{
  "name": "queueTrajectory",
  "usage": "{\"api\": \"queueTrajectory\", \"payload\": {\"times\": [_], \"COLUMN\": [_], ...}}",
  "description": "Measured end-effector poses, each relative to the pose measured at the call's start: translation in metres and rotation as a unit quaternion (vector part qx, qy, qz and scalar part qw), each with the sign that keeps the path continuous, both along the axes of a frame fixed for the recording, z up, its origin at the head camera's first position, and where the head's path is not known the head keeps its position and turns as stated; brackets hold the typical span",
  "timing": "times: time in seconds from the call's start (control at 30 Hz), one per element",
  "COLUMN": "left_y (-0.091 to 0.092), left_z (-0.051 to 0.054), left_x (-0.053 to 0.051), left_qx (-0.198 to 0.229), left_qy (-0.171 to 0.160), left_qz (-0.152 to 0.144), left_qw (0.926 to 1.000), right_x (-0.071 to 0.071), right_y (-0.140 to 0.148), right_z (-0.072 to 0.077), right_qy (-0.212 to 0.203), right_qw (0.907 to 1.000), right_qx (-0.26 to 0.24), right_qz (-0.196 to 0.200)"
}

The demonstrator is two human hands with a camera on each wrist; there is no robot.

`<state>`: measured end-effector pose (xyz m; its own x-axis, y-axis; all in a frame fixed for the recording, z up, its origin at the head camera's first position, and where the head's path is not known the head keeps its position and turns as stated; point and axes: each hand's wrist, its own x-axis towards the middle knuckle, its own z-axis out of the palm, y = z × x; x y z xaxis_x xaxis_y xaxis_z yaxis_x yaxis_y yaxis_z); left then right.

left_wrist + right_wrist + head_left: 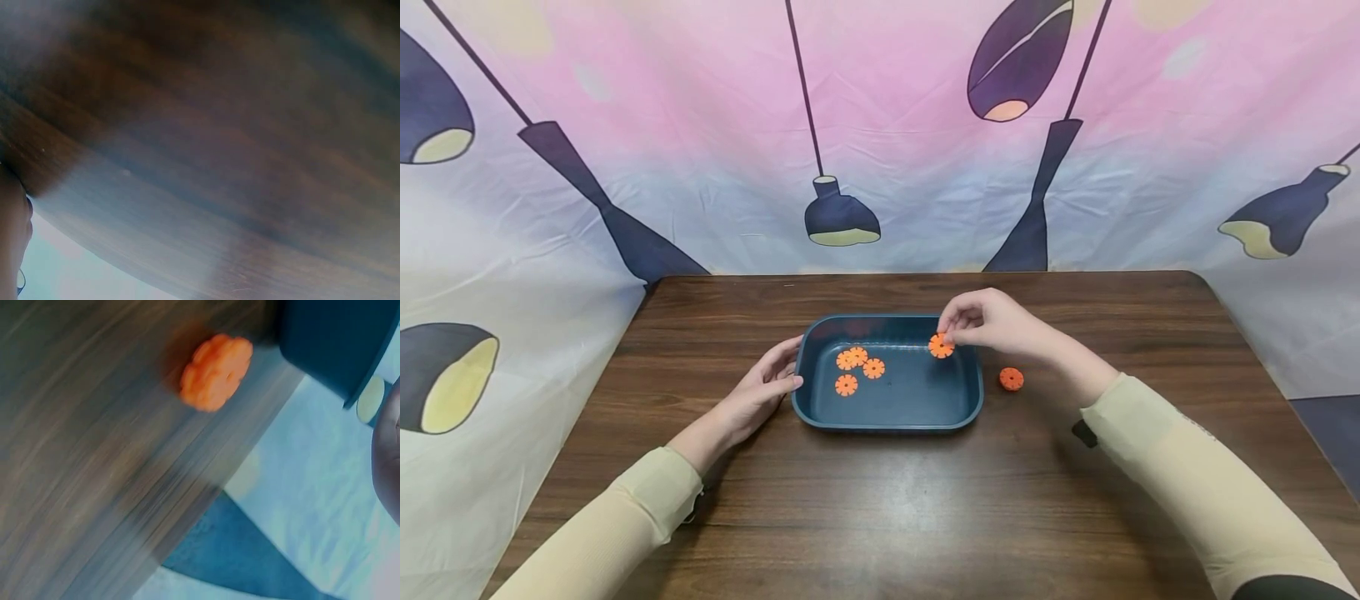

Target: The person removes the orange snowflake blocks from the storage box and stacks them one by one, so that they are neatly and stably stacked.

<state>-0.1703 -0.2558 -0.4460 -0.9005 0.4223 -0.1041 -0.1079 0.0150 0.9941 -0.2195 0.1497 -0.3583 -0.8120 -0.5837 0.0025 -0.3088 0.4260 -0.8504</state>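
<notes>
A dark blue rectangular tray (887, 419) stands on the table, with several orange notched discs (846, 385) lying in its left part. My left hand (760, 392) holds the tray's left side, its thumb at the rim. Over the tray's right end, my right hand (992, 321) pinches another orange notched disc (941, 346) between thumb and fingers. To the right of the tray, a small stack of orange discs (1011, 379) sits on the table. The right wrist view shows this stack (215, 372) with layered, scalloped edges, near the tray's outer wall (331, 350).
The brown wood-grain table (880, 517) has its far edge just behind the tray. A hanging cloth (737, 125) printed with lamps stands behind it. The left wrist view shows mostly blurred tabletop (206, 156).
</notes>
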Motion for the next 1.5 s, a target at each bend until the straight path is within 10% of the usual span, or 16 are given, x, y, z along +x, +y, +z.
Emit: {"api": "queueTrajectory", "payload": {"times": [0.67,1.5], "left_y": [0.001,0.001], "left_z": [0.002,0.003], "left_x": [0.001,0.001], "left_qx": [-0.004,-0.010], "left_qy": [-0.003,-0.008], "left_qz": [-0.001,-0.003], "left_qw": [1.0000,0.9999], "right_x": [0.007,0.008], "right_y": [0.075,0.094], "right_z": [-0.023,-0.055], "right_qy": [-0.011,-0.043], "right_qw": [0.9977,0.9949], "right_qx": [0.043,0.078], "right_qz": [-0.052,-0.047]}}
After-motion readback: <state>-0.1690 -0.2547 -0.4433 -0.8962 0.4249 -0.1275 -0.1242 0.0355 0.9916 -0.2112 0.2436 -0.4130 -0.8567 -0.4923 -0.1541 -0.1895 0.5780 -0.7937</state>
